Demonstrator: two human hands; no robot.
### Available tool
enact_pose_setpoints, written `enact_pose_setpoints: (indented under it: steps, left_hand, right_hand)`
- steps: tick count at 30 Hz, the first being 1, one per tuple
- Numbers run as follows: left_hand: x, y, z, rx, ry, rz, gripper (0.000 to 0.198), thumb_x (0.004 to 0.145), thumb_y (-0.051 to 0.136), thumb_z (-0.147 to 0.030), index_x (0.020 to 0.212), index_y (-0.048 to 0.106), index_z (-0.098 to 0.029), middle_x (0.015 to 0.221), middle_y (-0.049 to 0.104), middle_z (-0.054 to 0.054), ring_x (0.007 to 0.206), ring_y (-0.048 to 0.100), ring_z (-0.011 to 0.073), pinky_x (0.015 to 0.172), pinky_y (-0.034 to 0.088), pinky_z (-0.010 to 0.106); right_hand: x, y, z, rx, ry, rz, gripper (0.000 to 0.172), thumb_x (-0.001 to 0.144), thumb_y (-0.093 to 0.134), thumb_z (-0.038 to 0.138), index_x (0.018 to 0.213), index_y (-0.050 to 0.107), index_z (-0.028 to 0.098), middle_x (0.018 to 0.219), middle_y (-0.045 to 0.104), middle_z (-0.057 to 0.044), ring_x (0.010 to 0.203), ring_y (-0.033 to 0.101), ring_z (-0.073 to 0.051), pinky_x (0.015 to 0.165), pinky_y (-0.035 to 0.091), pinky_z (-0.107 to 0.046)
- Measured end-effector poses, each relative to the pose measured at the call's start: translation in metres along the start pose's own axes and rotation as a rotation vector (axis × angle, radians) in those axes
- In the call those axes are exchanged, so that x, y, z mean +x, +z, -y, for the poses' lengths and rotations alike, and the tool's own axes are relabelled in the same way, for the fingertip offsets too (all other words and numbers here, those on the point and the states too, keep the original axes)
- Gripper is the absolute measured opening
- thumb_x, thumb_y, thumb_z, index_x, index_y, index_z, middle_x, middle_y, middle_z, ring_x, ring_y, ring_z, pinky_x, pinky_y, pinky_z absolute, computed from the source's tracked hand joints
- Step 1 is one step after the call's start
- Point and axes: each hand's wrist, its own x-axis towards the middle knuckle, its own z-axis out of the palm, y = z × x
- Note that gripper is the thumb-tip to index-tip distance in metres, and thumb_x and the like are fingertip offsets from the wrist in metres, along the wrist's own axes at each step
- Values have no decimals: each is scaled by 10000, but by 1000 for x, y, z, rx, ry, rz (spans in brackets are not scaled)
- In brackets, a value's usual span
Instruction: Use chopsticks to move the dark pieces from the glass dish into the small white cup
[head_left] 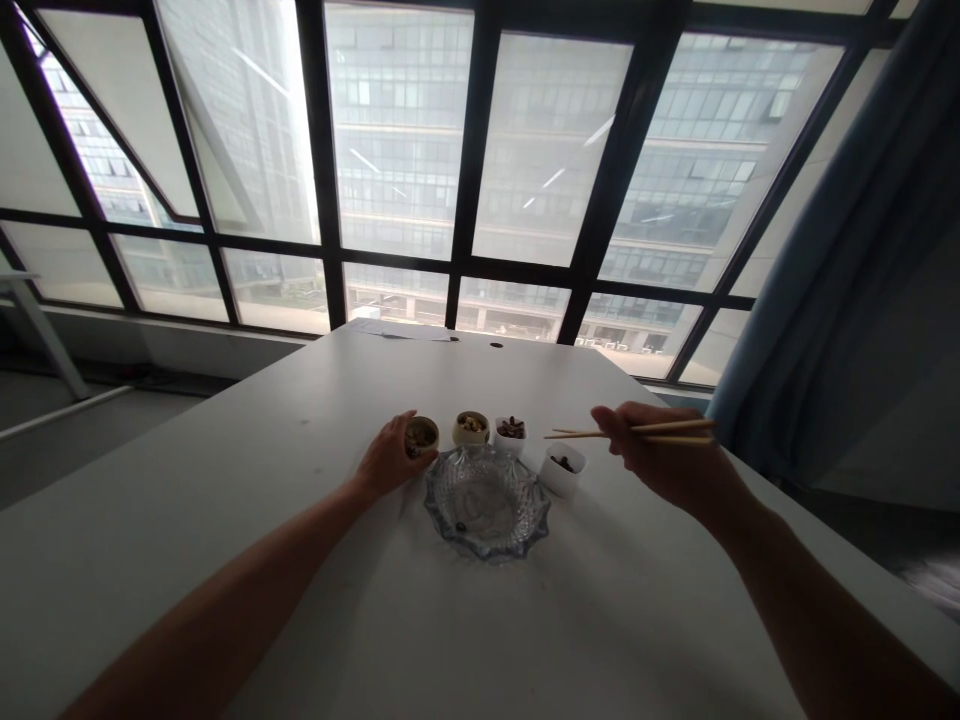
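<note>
My left hand (394,455) is closed around the side of a small round cup (421,437) with greenish-brown bits in it. In my right hand (664,450) is a pair of wooden chopsticks (585,434), their tips pointing left above the table. Below those tips stands a white square cup (561,472) holding a few dark pieces. A scalloped clear glass bowl (487,545) sits between my hands, with one small dark piece (460,526) at its left inside. Behind it are a yellowish cup (471,430) of brownish pieces and a white cup (511,434) of reddish-brown pieces.
The white table (360,620) stretches toward the large windows. Papers (405,330) and two dark round spots lie at its far end. A blue curtain (817,240) hangs at the right, and a pale table frame (49,340) stands at the left.
</note>
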Motion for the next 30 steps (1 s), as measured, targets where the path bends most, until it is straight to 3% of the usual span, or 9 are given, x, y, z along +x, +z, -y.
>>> enact_pose_setpoints:
  steps: [5,8,13,18,24,30]
  left_hand:
    - [-1,1,2,-41,9,-41,654,713,786,-341,1294,532,-181,1278,670,151,1153,681,328,1005,567,475]
    - [-1,2,5,-57,8,-53,642,705,774,-317,1279,521,-182,1250,679,150,1113,694,319,972,580,474]
    - [0,5,8,-75,8,-69,632,697,764,-297,1268,517,-188,1216,690,144,1075,702,306,950,585,471]
    - [1,7,9,-88,11,-78,629,692,772,-302,1259,522,-196,1207,690,135,1071,700,297,949,586,458]
    - [1,6,9,-93,9,-80,618,702,769,-305,1258,523,-197,1211,687,136,1078,697,296,958,585,462]
    - [0,6,9,-96,9,-74,618,713,765,-319,1267,521,-194,1235,681,144,1098,694,303,961,584,465]
  right_hand:
    - [-8,22,21,447,-75,363,526,1008,561,574,734,703,148,583,689,-57,460,650,-147,409,498,-215]
    - [-13,42,27,527,-94,466,492,1002,602,518,709,696,134,562,665,-48,450,625,-132,409,475,-203]
    - [-16,59,22,535,-116,489,466,1003,616,481,702,680,131,548,646,-36,440,608,-126,419,475,-205]
    - [-17,61,21,531,-142,504,455,1032,583,435,685,639,145,534,613,-14,439,589,-115,424,447,-201]
    - [-19,64,23,504,-311,455,449,1054,551,371,655,577,165,502,556,18,393,481,-80,393,349,-201]
    - [-17,64,21,459,-332,414,462,1058,543,363,641,569,165,505,558,17,407,471,-73,408,341,-200]
